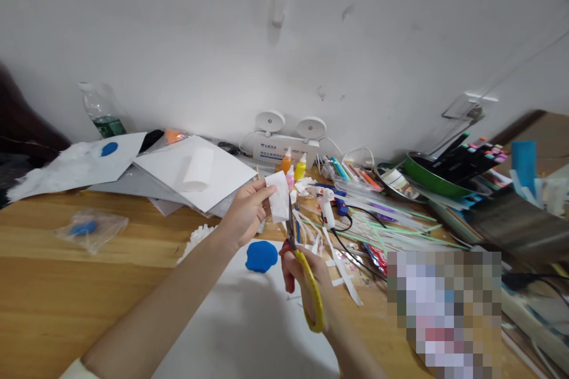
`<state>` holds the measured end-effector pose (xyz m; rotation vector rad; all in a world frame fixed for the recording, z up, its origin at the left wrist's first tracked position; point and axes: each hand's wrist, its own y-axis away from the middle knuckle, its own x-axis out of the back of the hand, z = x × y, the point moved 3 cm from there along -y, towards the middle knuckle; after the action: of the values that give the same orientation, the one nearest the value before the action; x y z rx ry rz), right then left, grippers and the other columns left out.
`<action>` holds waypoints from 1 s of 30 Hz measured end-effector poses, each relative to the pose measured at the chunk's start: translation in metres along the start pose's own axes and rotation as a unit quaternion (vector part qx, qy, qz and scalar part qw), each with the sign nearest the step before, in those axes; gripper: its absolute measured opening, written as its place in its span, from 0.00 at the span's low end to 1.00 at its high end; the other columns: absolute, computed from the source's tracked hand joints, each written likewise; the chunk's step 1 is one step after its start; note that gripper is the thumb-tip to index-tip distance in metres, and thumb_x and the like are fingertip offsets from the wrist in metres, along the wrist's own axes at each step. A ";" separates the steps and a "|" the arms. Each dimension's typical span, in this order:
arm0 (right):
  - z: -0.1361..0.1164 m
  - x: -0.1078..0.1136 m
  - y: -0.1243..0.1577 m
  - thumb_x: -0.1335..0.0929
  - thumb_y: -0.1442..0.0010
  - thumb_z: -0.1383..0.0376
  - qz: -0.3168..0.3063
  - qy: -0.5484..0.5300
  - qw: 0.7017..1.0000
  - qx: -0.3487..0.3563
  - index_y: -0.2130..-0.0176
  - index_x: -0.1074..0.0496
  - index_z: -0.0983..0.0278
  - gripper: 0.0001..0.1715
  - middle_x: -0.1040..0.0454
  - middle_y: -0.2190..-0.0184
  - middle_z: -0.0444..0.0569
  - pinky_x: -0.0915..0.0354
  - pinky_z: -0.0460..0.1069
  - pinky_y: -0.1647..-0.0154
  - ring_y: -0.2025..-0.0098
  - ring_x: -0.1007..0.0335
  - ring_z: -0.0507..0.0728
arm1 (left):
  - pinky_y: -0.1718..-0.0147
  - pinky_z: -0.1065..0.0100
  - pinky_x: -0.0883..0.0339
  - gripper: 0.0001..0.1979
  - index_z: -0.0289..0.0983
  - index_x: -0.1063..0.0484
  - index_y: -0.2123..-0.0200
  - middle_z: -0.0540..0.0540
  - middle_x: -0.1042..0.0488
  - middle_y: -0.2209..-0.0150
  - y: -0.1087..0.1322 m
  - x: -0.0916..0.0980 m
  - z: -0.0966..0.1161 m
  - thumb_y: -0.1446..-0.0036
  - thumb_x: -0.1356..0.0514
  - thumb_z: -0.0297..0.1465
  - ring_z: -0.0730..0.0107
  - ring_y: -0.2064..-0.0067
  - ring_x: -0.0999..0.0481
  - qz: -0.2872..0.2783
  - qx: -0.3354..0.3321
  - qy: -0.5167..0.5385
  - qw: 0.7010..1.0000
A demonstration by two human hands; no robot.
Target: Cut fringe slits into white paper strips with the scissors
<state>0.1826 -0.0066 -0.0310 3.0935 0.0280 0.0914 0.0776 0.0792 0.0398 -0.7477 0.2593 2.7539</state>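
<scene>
Between the thumb and fingers of my left hand (249, 213) is a small piece of white paper (278, 198), held up above the table. My right hand (311, 281) grips a pair of scissors (315, 302) with yellow and red handles. The scissor blades point up along the right edge of the white piece; whether they touch it I cannot tell. Below my hands a flat blue patch (261, 256) sits on a large white sheet (235, 314). Some white crumpled material (198, 241) lies partly behind my left forearm.
A glue gun (328, 207) with its cord lies behind my right hand, among paper strips and small paint bottles (300, 167). White sheets (169, 166) and a plastic bottle (102, 112) stand left. A green pan (433, 177) of markers is at right. A bag (95, 231) holds something blue.
</scene>
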 end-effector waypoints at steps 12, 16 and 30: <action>0.002 -0.002 0.000 0.39 0.47 0.49 0.023 -0.010 1.000 -0.016 0.83 0.40 0.63 0.25 0.42 0.90 0.40 0.48 0.45 0.83 0.87 0.48 0.48 | 0.65 0.69 0.32 0.13 0.30 0.29 0.59 0.41 0.23 0.68 -0.004 0.003 -0.002 0.47 0.48 0.23 0.69 0.67 0.24 0.005 0.019 0.019 1.000; 0.002 -0.001 0.000 0.39 0.47 0.47 0.025 -0.010 0.999 -0.018 0.82 0.39 0.63 0.25 0.43 0.91 0.39 0.48 0.45 0.83 0.87 0.48 0.49 | 0.64 0.69 0.32 0.12 0.31 0.29 0.60 0.41 0.23 0.69 -0.005 0.005 -0.004 0.47 0.48 0.23 0.69 0.66 0.24 -0.004 0.020 0.028 0.999; 0.001 -0.002 0.001 0.40 0.47 0.46 0.029 0.003 0.999 -0.038 0.80 0.39 0.63 0.25 0.44 0.94 0.38 0.51 0.44 0.87 0.89 0.50 0.48 | 0.66 0.71 0.31 0.11 0.30 0.28 0.63 0.42 0.23 0.71 -0.010 0.008 -0.008 0.46 0.49 0.23 0.71 0.67 0.24 -0.002 0.028 0.039 0.999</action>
<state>0.1811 -0.0074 -0.0326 3.0183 -0.0648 0.1017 0.0779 0.0883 0.0283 -0.8422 0.3500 2.7045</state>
